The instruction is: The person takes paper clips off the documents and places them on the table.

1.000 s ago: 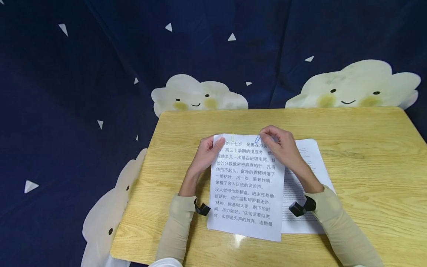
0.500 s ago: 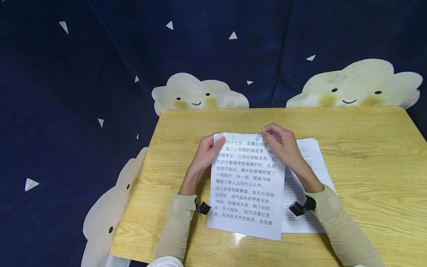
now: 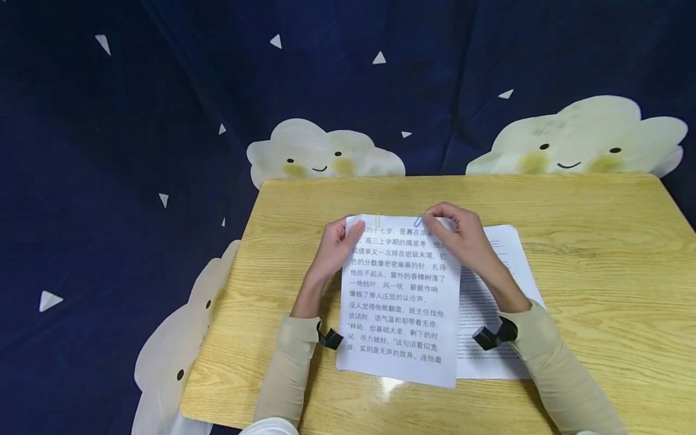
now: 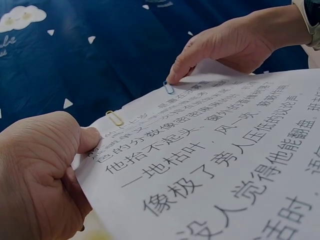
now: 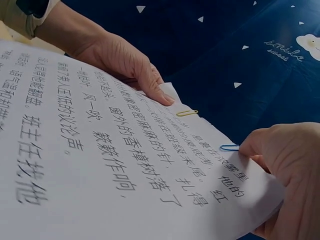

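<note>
A printed sheet of paper (image 3: pixel 399 290) with large characters is held up over the table. My left hand (image 3: pixel 337 244) grips its upper left corner, thumb on the front and fingers behind. Near that thumb, a yellow paper clip (image 4: pixel 114 118) sits on the top edge. Further right on the same edge is a tilted blue paper clip (image 5: pixel 230 147). My right hand (image 3: pixel 457 235) pinches the blue clip's end at the paper's top edge; its other fingers are partly hidden behind the paper. Whether several sheets are stacked cannot be made out.
Another sheet with small print (image 3: pixel 500 308) lies on the wooden table (image 3: pixel 609 272), partly under my right forearm and the held paper. Behind the table hangs a dark blue curtain (image 3: pixel 337 72) with clouds and triangles.
The paper has shifted slightly up and left in the head view. The blue clip and my right fingertips move a little left with it. Both hands keep their hold.
</note>
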Demonstrator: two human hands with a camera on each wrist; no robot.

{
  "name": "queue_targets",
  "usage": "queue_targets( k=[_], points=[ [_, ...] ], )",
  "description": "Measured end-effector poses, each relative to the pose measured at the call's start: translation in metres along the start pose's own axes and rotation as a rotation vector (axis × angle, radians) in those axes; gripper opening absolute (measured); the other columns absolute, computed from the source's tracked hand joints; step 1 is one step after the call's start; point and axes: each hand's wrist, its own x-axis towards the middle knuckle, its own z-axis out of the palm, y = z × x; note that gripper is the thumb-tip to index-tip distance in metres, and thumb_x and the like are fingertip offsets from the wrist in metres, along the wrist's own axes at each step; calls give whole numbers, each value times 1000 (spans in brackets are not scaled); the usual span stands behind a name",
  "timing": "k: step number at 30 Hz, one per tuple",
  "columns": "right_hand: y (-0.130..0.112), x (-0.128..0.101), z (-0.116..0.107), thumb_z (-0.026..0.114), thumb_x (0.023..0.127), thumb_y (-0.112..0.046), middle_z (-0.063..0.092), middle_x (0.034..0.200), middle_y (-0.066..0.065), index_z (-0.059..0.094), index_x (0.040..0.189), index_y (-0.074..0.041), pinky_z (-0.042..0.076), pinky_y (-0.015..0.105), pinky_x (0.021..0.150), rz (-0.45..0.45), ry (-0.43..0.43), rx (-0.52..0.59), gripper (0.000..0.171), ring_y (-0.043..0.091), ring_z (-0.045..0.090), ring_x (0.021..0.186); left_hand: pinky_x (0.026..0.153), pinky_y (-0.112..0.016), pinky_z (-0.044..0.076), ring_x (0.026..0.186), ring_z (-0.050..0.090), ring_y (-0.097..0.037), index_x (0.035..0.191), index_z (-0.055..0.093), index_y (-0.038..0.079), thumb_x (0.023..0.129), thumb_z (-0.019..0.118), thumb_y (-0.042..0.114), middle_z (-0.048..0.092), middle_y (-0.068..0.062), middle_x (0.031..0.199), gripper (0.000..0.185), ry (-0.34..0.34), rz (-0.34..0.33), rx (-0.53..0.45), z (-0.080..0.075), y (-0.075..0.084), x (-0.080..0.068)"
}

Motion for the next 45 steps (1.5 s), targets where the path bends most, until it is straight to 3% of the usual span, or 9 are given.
queue_targets(
  k=[5, 12, 20, 28, 45],
  points=[
    [-1, 0, 1, 68, 104, -19, 74, 105, 9, 75, 113, -7, 42, 21, 86, -38, -5, -5, 17, 15, 60, 90, 55, -28, 59, 64, 73, -19, 116, 68, -6, 110, 55, 23, 75, -15, 85, 33, 34, 11, 16, 0, 1, -1],
    [-1, -1, 2, 71, 101, -12, 76, 105, 10, 77, 115, -6, 46, 16, 71, -88, 34, -3, 16, 11, 62, 80, 55, -29, 59, 65, 74, -20, 117, 68, -6, 110, 56, 25, 76, -15, 86, 34, 28, 8, 4, 0, 2, -2],
    [0, 1, 5, 72, 99, -9, 76, 101, 9, 77, 109, -6, 45, 17, 72, -121, 70, 21, 12, 7, 61, 80, 55, -27, 58, 64, 73, -19, 116, 69, -6, 110, 56, 25, 75, -14, 84, 34, 26, 12, 6, -1, 1, -1],
    [0, 0, 7, 71, 99, -6, 76, 102, 11, 77, 108, -4, 40, 18, 88, -132, 101, 24, 11, 4, 60, 88, 55, -27, 57, 64, 73, -19, 117, 69, -5, 110, 57, 26, 75, -12, 83, 34, 21, 6, 6, 0, 3, -1],
    [-2, -1, 8, 72, 99, -8, 77, 102, 10, 78, 107, -4, 41, 18, 93, -117, 138, 30, 11, 2, 61, 91, 55, -28, 58, 65, 74, -19, 116, 69, -7, 110, 56, 25, 76, -14, 86, 34, 16, 12, -10, 0, 3, -1]
  ],
)
